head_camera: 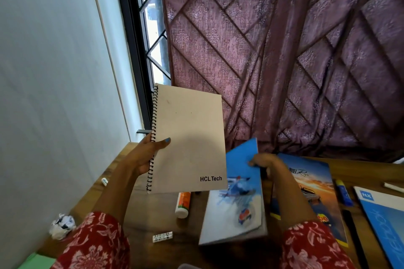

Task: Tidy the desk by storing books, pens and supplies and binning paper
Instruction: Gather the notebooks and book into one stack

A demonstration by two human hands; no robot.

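While held upright above the wooden desk (153, 209), the spiral notebook (190, 137), beige card cover marked HCL Tech, sits in the left hand (146, 155), thumb pressed across the front beside the black wire binding, remaining fingers behind and unseen. Judged light and fairly stiff; best gripped near the coil, where the cover will not flex. Right hand (265, 164) closed over the top edge of a blue glossy book (236, 199), tilting it up off the desk; cover likely slick, thin, inclined to bend. Adjoining: sunset-cover book (314, 192) lying flat, blue notebook (384, 225) cut off at the frame's right. Loose items: orange-and-white tube (183, 204), blue glue stick (344, 192), crumpled paper (62, 226) at left edge, small white eraser (162, 236), print illegible. Storage place and bin not in view.
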